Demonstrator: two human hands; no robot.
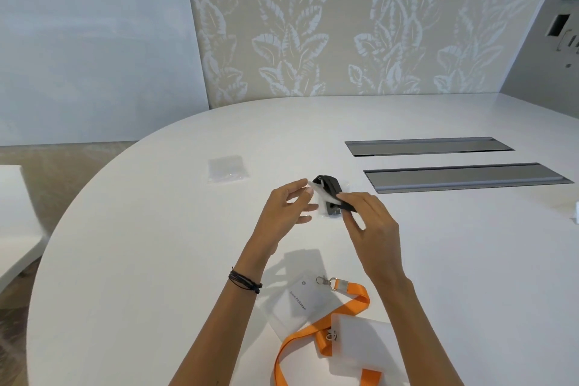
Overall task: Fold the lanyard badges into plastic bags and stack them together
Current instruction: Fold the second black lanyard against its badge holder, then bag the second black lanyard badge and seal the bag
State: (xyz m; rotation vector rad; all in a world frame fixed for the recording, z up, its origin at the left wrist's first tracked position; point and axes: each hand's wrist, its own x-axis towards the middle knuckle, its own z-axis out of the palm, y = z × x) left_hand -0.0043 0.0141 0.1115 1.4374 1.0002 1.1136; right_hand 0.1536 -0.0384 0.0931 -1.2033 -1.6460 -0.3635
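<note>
Above the white table (156, 244), the right hand (371, 218) pinches a folded black lanyard (329, 189) with a white badge (319, 194) tucked against it, held just off the surface near the middle. The left hand (289, 207) reaches in with fingers mostly straight. Its blurred fingertips meet the badge's edge, so I cannot tell whether it grips anything (a clear bag may be around the bundle, too faint to confirm). A small stack of plastic bags (227, 169) lies well to the left. Near the person, an orange lanyard (347, 304) loops over two white cards (296, 299), its strap cut off by the frame's bottom edge.
</note>
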